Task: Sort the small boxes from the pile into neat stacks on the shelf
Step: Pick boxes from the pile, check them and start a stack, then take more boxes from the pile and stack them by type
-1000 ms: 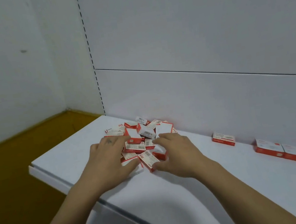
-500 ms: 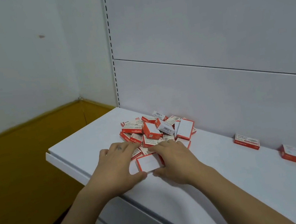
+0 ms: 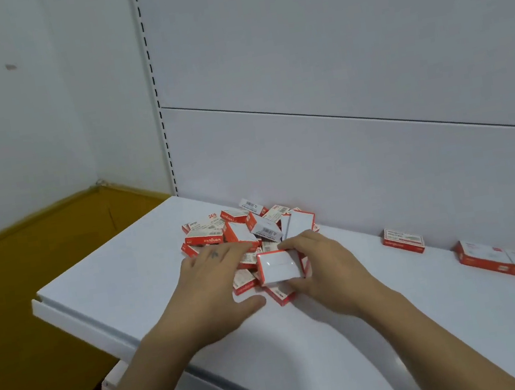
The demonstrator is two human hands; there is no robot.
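Right hand (image 3: 324, 268), grip clamped on a white-faced box (image 3: 278, 266); left hand (image 3: 210, 278), grip apart, rests on the pile (image 3: 247, 226).

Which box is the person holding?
The box with the plain white face up, at the near edge of the pile: only it is gripped, by the right hand.

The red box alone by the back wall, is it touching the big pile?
Apart. The head view shows a stretch of bare white shelf between the lone box and the pile.
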